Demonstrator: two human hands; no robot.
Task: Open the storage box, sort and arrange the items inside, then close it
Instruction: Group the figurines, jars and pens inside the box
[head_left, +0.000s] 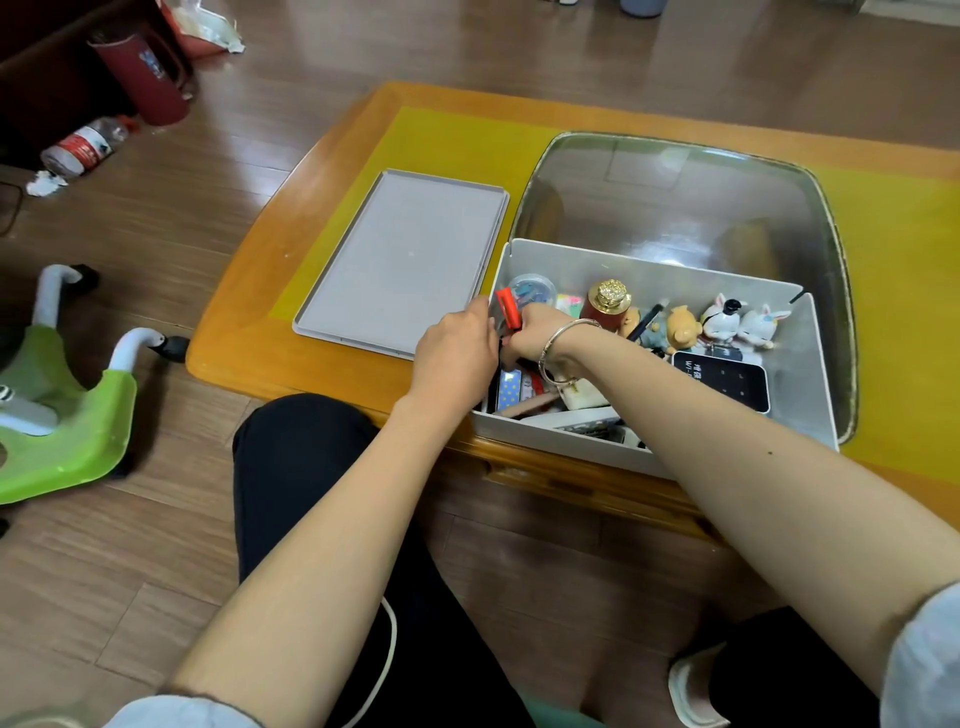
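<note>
The white storage box (649, 265) stands open at the table's near edge, with its grey lid (400, 260) lying flat to the left. Both hands meet at the box's left end. My right hand (535, 332), with a bracelet on the wrist, grips a red tool (508, 307) that sticks up. My left hand (457, 353) is curled against the same spot; what its fingers hold is hidden. Inside lie a round clear container (532, 288), a gold-capped red bottle (605, 304), bear and rabbit figurines (722, 325), a black-and-white device (727, 382) and small packets.
A steel tray (675, 192) sits behind the box on a yellow mat (457, 140) over the wooden table (249, 291). On the floor at left are a green child's seat (67, 415), a plastic bottle (85, 145) and a dark red bin (145, 78). My knees are below the table edge.
</note>
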